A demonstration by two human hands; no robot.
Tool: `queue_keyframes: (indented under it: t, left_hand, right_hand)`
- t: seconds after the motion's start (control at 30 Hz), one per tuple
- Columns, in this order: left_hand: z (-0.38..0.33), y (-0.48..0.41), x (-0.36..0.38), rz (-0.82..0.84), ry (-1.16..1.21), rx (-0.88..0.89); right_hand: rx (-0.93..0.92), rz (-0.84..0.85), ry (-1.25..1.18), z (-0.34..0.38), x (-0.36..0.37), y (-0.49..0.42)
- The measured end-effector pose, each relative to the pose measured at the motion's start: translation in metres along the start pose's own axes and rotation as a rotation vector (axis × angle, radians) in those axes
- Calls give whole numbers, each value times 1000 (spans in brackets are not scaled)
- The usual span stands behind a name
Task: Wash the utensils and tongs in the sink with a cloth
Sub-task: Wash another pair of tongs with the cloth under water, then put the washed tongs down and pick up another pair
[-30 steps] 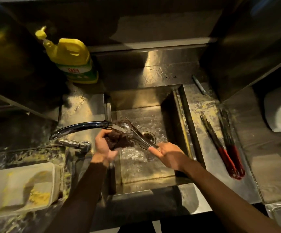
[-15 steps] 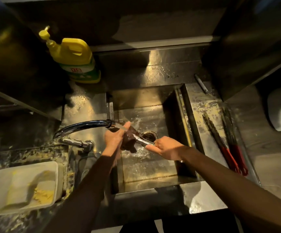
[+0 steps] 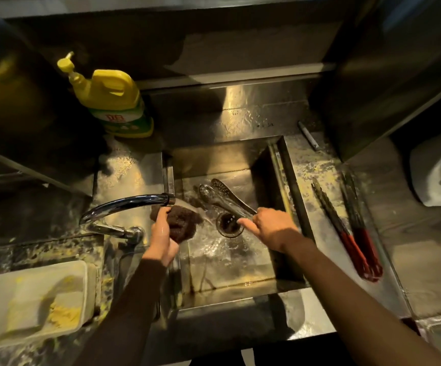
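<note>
Around steel sink [image 3: 208, 157], dimly lit wet counter [image 3: 317, 178] (yellow spatter)

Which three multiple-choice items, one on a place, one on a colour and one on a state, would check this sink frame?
1. Where do the red-handled tongs lie?
A) in the sink
B) on the counter right of the sink
C) in a white tub

2. What colour is the detergent bottle?
A) yellow
B) blue
C) red

3. What holds the cloth?
A) the left hand, by the faucet spout
B) nothing; it lies on the drain
C) nothing; it hangs over the sink's rim

Key:
1 B, they lie on the wet steel beside the basin.
2 A, its body and pump cap are yellow.
3 A, its fingers curl round the cloth, while the right hand grips the metal tongs.
</note>
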State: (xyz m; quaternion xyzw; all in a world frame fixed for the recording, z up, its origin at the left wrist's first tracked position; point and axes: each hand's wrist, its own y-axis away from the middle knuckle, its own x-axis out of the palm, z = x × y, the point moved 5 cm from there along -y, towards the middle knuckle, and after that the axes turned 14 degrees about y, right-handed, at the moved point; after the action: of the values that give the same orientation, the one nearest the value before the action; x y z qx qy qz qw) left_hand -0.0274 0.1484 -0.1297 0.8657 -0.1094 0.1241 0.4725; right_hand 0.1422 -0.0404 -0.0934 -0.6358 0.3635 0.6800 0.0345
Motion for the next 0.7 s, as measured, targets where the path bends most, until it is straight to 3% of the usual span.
queue_keyframes:
  t: [0.13,0.27,0.5,0.7]
  left_hand:
    - [15,17,6,118,199,-156]
    - [25,35,15,130,208,-210]
    - [34,64,34,290,-29,-178]
    - [42,92,60,393,-222,-43]
  right_hand:
    - [75,-61,-45,16,18,18]
    - [128,-174,-57,21,16,35]
    - [155,-177,-142,14,0,51]
    - [183,-325,-441,-3,-5,87]
